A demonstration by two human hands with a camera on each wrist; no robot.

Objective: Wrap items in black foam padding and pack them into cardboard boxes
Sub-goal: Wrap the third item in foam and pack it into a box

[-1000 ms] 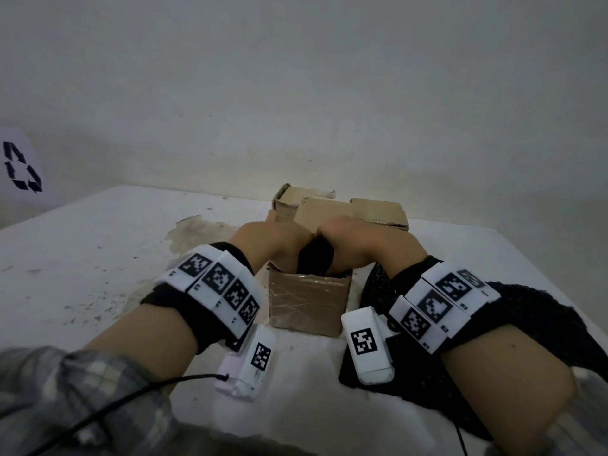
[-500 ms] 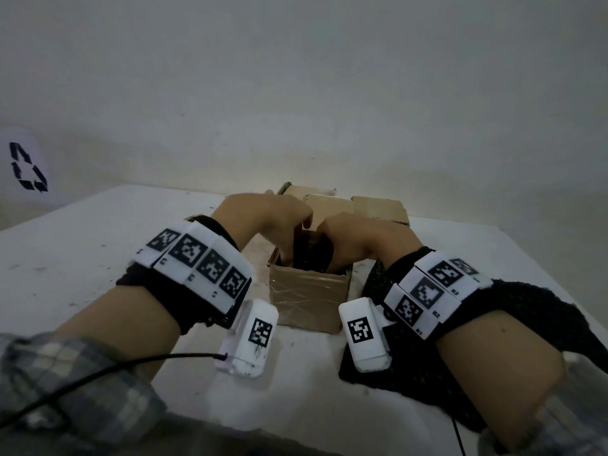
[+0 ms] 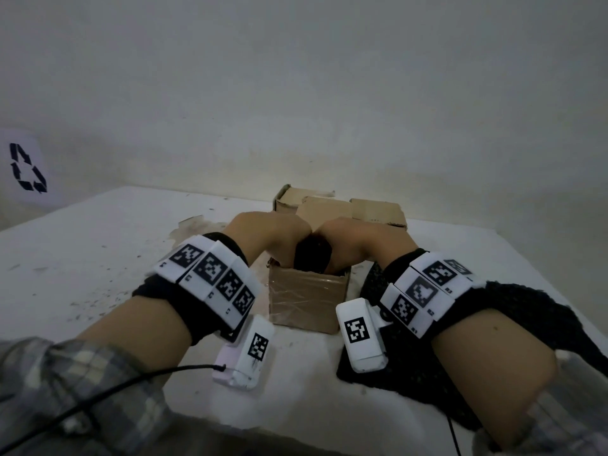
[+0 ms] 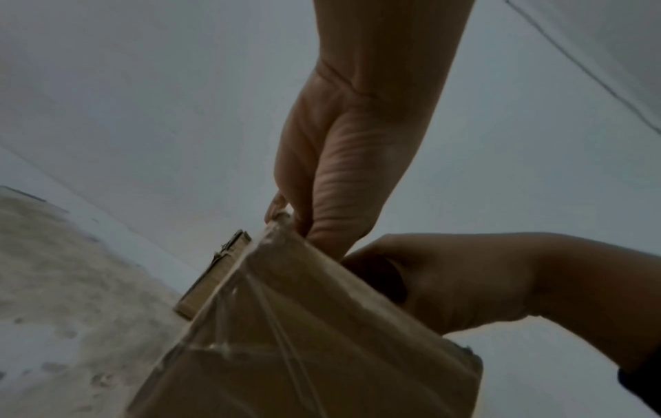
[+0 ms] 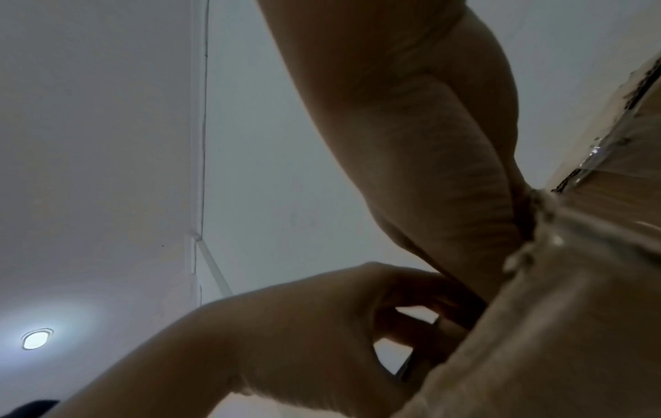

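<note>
A small taped cardboard box [image 3: 304,301] stands on the white table [image 3: 98,251] in front of me. A black foam bundle [image 3: 314,261] sticks up out of its open top. My left hand [image 3: 276,238] grips the bundle from the left and my right hand [image 3: 352,241] from the right, fingers curled down into the box. The fingertips are hidden inside. The left wrist view shows the left hand [image 4: 336,175] reaching into the box [image 4: 304,339]. In the right wrist view the right hand [image 5: 440,158] enters the box [image 5: 572,311] beside the curled left hand [image 5: 322,325].
A loose black foam sheet [image 3: 533,311] lies under my right forearm at the table's right. Behind the box stand more cardboard boxes [image 3: 378,212], one open [image 3: 289,199]. A wall rises behind the table, and a recycling sign [image 3: 26,169] hangs at far left.
My left hand lifted half a second ago and has come back down onto the bundle. The right hand has stayed at the box's mouth.
</note>
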